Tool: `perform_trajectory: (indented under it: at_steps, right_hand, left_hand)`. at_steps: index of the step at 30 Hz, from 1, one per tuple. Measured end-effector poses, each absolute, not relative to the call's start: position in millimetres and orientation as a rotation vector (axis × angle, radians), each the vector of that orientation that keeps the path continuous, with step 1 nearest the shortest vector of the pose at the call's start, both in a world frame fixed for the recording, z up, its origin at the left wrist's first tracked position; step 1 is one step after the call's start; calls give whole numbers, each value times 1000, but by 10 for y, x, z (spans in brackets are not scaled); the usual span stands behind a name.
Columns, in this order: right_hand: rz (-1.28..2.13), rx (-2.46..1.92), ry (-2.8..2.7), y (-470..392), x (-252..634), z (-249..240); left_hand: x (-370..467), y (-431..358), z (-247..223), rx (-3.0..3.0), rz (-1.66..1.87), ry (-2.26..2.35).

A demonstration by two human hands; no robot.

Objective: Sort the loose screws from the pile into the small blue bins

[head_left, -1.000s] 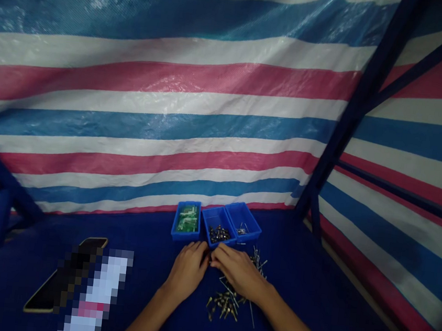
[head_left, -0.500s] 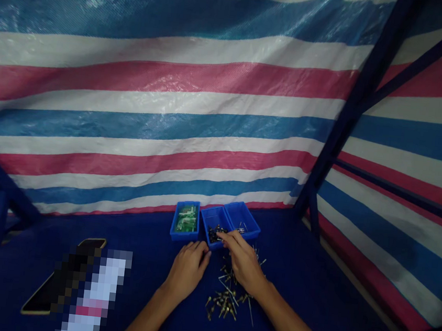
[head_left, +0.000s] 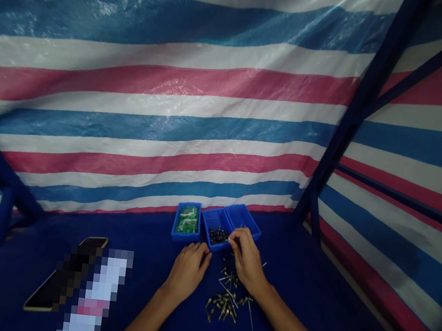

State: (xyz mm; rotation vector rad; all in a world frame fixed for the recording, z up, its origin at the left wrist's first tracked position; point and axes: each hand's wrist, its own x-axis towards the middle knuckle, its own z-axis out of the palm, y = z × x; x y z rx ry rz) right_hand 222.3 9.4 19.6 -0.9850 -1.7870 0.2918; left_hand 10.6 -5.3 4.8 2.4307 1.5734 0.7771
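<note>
My right hand [head_left: 249, 259] is pinched at the front right of the middle blue bin [head_left: 215, 218]. A tiny pale, shiny piece [head_left: 229, 240] shows at its fingertips, too small to name. Small dark metal parts [head_left: 218, 236] lie in that bin. My left hand [head_left: 188, 268] rests on the table before the bins, fingers curled down and thumb alongside. Nothing shows in it, though its fingertips are hidden. Below and beside my right hand, brass-coloured small parts with thin metal stems [head_left: 225, 307] lie loose in a pile.
A left blue bin [head_left: 175, 229] contains green and clear small packets [head_left: 188, 220]. The right blue bin [head_left: 244, 216] stands against the middle one. A phone [head_left: 39, 294] and a blurred pale strip [head_left: 93, 289] lie at left on the blue table [head_left: 149, 242]. Striped sheeting [head_left: 169, 128] and blue posts [head_left: 331, 151] surround it.
My right hand has drawn back to the right from above the dark parts in the middle bin, its fingers now pinched more tightly. My left hand stays in place. The view has shifted slightly.
</note>
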Motion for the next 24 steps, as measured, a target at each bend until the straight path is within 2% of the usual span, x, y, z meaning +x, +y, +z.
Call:
perform_trajectory:
  at_steps: [24]
  right_hand:
    - [252,-978,-1822,68,2254,219]
  left_hand:
    - [100,-45,30,2417,773,1556]
